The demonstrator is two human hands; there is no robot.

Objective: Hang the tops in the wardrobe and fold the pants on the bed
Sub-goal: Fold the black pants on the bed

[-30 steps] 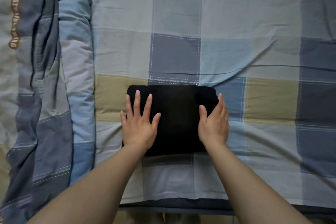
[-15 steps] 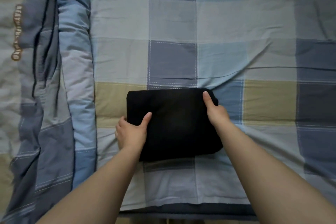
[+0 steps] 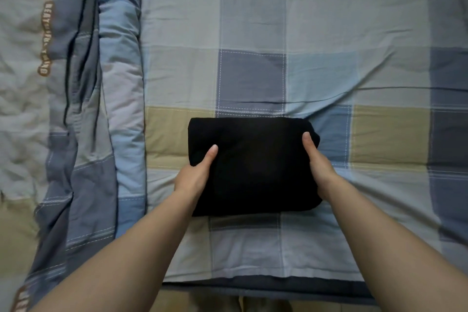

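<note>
Two bare forearms come in from the lower edge of the view, with no sleeves on them. The left hand [image 3: 193, 177] and the right hand [image 3: 317, 162] wear no gloves, rings or watch.

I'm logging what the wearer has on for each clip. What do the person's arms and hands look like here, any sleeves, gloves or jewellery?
Both forearms are bare right to the bottom edge of the picture, with no sleeve showing. The left hand and right hand wear no gloves, and no watch, bracelet or ring shows.
</note>
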